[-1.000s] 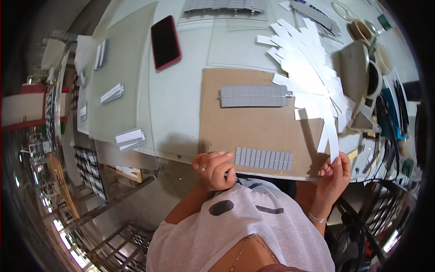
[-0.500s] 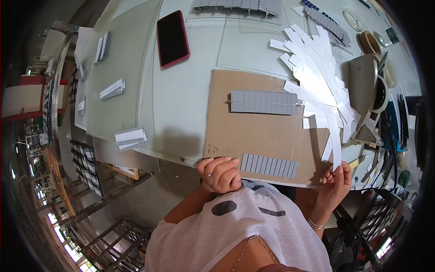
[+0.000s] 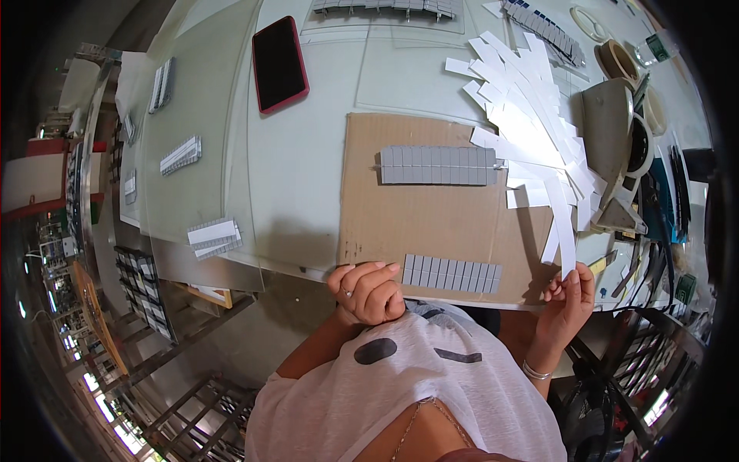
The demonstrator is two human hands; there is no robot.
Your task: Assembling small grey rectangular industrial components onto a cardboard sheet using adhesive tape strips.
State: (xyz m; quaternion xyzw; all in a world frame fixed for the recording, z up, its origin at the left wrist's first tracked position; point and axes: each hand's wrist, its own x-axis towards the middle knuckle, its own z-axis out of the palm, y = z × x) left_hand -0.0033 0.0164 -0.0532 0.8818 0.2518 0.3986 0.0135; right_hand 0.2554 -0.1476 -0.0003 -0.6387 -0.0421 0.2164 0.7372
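At the table's near edge, my left hand (image 3: 366,293) is curled closed, wearing a ring; whatever is inside the fingers, if anything, is hidden. My right hand (image 3: 568,299) pinches the near end of a white paper strip (image 3: 560,223) between thumb and fingers. The strip's far end overlaps a loose pile of white strips (image 3: 531,127). Between my hands, a flat row of grey segments (image 3: 453,275) lies on a brown cardboard sheet (image 3: 377,223). Farther up the cardboard rests a longer grey segmented strip (image 3: 439,165) with a thin rod along it.
A phone with a red case (image 3: 279,65) lies at the far left of the cardboard. Small bundles of grey and white strips (image 3: 215,237) sit on glass at the left. To the right stand a tape dispenser (image 3: 604,142), a tape roll (image 3: 618,60) and a clear bottle (image 3: 656,48).
The whole view has shifted slightly, so the table things appear a little farther left and up. Both hands keep their poses, and the right still pinches the white strip.
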